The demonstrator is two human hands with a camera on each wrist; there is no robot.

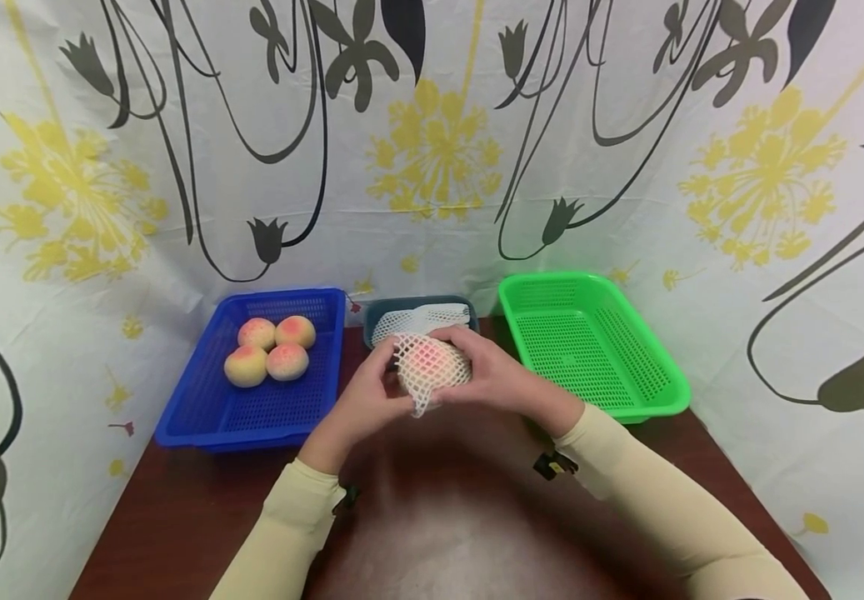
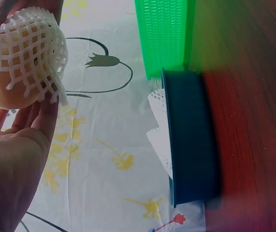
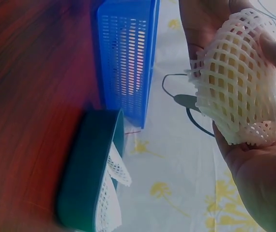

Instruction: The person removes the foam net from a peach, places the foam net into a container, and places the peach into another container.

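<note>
A peach (image 1: 426, 357) in a white foam net sleeve (image 1: 422, 390) is held between both hands above the table. My left hand (image 1: 360, 400) grips its left side, thumb toward me. On the other side my right hand (image 1: 497, 375) grips it with curled fingers. The left wrist view shows part of the peach (image 2: 7, 94) bare below the sleeve's ragged edge (image 2: 36, 58). In the right wrist view the netting (image 3: 239, 72) covers most of the fruit and bunches at its lower end.
Several bare peaches (image 1: 287, 361) sit in a blue basket (image 1: 177, 417) at left. A green basket (image 1: 596, 367) stands at right. Between them, behind the hands, a small dark teal bin (image 1: 372, 310) holds more white foam nets (image 1: 439, 315). A patterned cloth (image 1: 432, 242) hangs behind the dark red table (image 1: 417, 533).
</note>
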